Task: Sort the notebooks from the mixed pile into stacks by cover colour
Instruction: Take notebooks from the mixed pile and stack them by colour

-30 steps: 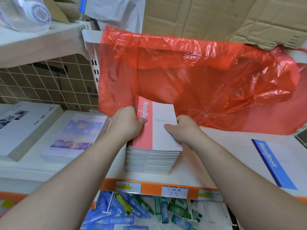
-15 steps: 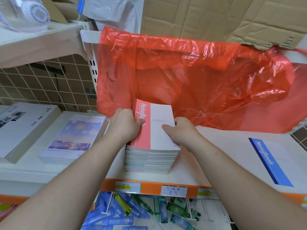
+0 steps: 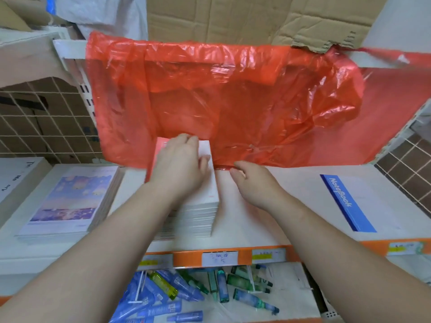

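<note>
A mixed pile of notebooks (image 3: 198, 220) stands in the middle of the white shelf (image 3: 268, 220). Its top notebook (image 3: 207, 157) has a pink spine band and a white cover. My left hand (image 3: 179, 164) lies flat on that top cover, fingers stretched toward the back. My right hand (image 3: 254, 180) is off the pile, just right of it, low over the shelf with loosely bent fingers and nothing in it. A single blue-banded notebook (image 3: 345, 201) lies flat on the shelf at the right.
A red plastic bag (image 3: 221, 101) hangs over the back of the shelf, touching the pile's far edge. Left are a stack of purple picture-cover notebooks (image 3: 70, 199) and a white stack (image 3: 16, 178). Below the orange shelf edge (image 3: 256, 255) lie several tubes (image 3: 186, 294).
My left hand slid from the pile's left edge onto the top cover. My right hand let go of the top notebook and moved right, off the pile. The camera tilted.
</note>
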`<state>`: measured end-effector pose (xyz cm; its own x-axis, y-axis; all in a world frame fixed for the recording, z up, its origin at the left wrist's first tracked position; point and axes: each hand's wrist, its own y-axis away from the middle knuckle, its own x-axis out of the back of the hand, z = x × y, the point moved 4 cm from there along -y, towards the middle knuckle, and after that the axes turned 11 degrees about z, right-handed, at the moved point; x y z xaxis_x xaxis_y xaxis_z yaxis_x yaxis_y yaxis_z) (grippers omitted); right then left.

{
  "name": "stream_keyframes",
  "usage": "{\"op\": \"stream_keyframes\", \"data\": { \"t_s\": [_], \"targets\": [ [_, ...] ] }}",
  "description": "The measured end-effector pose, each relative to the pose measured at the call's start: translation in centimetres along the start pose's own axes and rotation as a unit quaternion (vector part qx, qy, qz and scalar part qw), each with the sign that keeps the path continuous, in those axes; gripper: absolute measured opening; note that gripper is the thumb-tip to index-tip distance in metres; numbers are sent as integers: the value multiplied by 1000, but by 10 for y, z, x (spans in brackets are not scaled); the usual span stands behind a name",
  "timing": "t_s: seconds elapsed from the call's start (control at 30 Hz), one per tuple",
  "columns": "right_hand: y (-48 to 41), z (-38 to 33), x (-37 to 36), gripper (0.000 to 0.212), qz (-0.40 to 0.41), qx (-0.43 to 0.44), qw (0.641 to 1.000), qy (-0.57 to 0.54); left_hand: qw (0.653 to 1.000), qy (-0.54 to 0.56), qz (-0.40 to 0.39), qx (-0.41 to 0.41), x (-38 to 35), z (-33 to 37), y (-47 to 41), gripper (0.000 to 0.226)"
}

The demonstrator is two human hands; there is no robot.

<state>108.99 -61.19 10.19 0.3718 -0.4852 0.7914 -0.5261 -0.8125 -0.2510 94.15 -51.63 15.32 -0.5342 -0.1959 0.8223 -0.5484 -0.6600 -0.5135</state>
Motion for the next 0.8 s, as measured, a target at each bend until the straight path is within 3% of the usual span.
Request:
{"op": "stream_keyframes", "data": {
  "t_s": [0.1, 0.27, 0.5, 0.8],
  "targets": [
    [8, 36, 10, 43, -65, 26, 991, 116, 996, 13, -47, -77, -30, 49, 1, 48],
    [27, 107, 37, 56, -115, 13, 973, 201, 988, -23, -107, -111, -91, 119, 13, 68],
    [46, 208, 66, 55, -125, -16, 964, 235, 978, -53, -182, -92, -153, 190, 30, 66],
    [45, 265, 83, 56, -129, -76, 949, 278, 970, -60, -231, -38, -184, 207, 41, 66]
  ]
}}
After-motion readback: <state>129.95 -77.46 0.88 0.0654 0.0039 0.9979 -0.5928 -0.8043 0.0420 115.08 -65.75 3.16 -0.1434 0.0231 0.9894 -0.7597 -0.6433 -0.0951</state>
